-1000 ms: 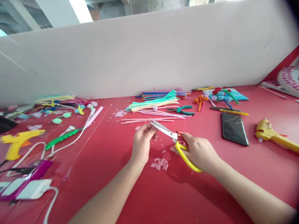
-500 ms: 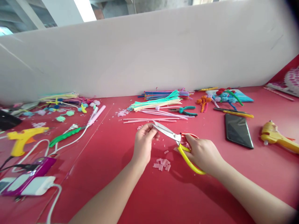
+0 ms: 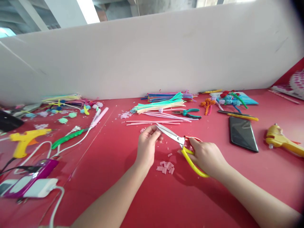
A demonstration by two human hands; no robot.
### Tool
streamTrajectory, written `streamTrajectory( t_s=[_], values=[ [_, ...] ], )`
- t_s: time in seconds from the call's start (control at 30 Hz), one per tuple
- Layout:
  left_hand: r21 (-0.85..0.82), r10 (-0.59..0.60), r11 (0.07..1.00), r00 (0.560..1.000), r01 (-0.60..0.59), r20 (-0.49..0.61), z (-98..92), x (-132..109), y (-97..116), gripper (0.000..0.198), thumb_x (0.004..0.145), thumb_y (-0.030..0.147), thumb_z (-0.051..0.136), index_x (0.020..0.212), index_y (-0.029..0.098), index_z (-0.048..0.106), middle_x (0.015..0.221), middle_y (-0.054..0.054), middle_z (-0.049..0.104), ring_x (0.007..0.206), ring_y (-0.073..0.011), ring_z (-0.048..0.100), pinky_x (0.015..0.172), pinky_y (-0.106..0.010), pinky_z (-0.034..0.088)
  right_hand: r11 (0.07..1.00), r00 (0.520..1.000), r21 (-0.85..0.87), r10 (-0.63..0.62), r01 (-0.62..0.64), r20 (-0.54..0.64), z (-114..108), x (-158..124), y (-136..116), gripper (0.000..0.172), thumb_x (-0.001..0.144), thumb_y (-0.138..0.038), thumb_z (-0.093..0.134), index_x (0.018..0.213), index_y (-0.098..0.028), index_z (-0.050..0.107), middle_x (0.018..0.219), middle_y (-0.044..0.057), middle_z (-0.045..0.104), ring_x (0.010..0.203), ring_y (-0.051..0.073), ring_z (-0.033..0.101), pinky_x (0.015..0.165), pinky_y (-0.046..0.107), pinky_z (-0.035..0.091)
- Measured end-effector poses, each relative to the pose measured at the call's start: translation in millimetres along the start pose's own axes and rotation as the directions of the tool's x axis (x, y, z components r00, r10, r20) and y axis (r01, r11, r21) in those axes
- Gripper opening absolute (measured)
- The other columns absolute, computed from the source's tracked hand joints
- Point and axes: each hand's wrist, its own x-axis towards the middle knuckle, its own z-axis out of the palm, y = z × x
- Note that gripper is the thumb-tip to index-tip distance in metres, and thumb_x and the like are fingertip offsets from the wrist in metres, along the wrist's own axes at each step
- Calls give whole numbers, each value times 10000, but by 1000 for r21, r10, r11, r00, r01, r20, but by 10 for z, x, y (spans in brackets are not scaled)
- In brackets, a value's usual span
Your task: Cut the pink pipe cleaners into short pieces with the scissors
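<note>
Plainly, in the head view, the main risk is judged to lie at the tips of the steel-bladed scissors with yellow and red handles. These are gripped by the handles in the bare right hand, its fingers wrapped around them, and are held above the red, smooth-topped desk. The bare left hand is placed right at the blade tips; whether its fingers are clamped on a small piece or merely curled there cannot be told. A fingertip could be nicked if the blades were closed or slid forward, because hardly any gap is left between skin and steel.

Below and between the hands, a loose heap of short, pale pink pieces is spread on the desk, with one small pink piece just apart from it. These could be scattered if the heap were brushed by a wrist or by the lower yellow handle. Farther back, the long, thin pink strips are laid crosswise near the left fingertips, and might be knocked askew by a forward reach.
</note>
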Motion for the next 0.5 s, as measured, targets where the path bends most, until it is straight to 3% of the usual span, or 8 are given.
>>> streamTrajectory(
  t_s=[0.5],
  values=[
    [-12,29,1000,999,-29,26,3,-8,-1,96,690,213,553,748,140,577,631,1,507,550,-69,441,523,-190,355,1000,1000,6,23,-23,-11,-39,-18,-11,399,768,-546,298,709,-188,465,477,-5,511,390,106,430,420,223,153]
  ],
)
